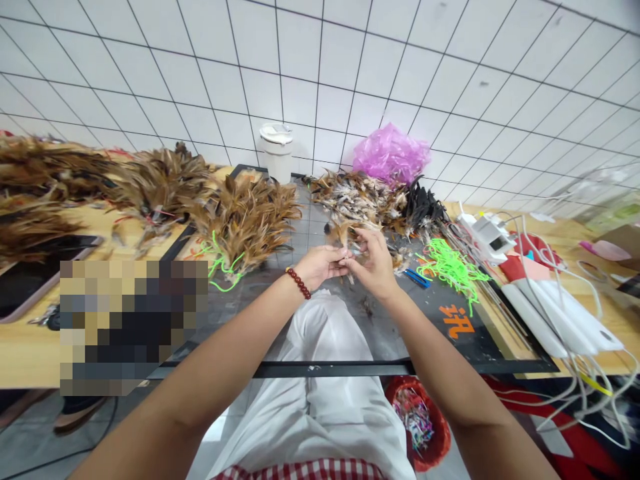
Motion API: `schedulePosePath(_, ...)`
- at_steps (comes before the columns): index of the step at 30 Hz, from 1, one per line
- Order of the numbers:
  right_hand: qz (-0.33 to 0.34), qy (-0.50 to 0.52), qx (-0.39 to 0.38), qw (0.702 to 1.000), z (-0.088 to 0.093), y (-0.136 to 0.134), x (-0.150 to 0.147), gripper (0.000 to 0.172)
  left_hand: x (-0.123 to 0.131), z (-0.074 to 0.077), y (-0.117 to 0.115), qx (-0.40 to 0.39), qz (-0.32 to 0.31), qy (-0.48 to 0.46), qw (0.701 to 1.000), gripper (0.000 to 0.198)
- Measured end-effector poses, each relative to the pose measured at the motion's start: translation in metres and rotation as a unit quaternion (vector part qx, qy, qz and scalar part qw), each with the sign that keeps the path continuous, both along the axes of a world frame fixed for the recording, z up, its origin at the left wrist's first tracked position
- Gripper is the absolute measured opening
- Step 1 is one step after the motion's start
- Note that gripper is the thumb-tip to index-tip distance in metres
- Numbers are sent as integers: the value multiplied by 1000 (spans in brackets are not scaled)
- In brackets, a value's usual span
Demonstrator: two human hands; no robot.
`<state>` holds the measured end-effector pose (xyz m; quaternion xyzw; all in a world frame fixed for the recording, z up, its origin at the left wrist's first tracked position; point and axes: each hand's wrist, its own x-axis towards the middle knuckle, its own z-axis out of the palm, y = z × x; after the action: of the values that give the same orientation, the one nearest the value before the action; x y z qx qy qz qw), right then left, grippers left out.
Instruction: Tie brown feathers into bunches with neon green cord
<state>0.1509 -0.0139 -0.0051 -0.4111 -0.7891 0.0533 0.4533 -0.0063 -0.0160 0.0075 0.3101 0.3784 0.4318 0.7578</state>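
My left hand and my right hand meet over a dark cutting mat. Both pinch a small bunch of brown feathers between their fingertips. A dark red bead bracelet circles my left wrist. Just behind the hands lies a loose heap of mixed feathers. Left of the hands sits a tied brown feather bundle with neon green string. To the right of my right hand lies a pile of neon green ties and a blue tool.
More brown feather bundles cover the wooden table at left, by a phone. A white cup and pink plastic bag stand by the tiled wall. White devices and cables crowd the right. A red bin sits below the table.
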Motion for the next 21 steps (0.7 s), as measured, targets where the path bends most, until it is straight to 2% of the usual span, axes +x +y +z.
schedulePosePath(4,-11,15,-4,1000,3,3,2,53,5,0,-1,24,87,22,996,9)
schedulePosePath(7,-31,39,-29,998,7,6,9,28,5,3,1,40,157,12,987,10)
schedulePosePath(9,-44,15,-71,996,10,7,15,19,4,5,3,50,194,-1,980,10)
schedulePosePath(11,-30,-43,-151,987,11,5,20,19,2,6,5,52,225,-10,973,9)
schedulePosePath(13,6,-92,-240,966,12,3,22,22,0,6,6,52,241,-14,969,8)
schedulePosePath(15,35,-123,-295,947,12,0,22,29,-1,6,7,53,253,-16,966,7)
schedulePosePath(17,40,-154,-308,938,11,-1,20,30,-1,6,8,54,264,-18,963,7)
schedulePosePath(21,34,-197,-312,929,13,-1,18,15,-1,5,8,53,268,-16,962,7)
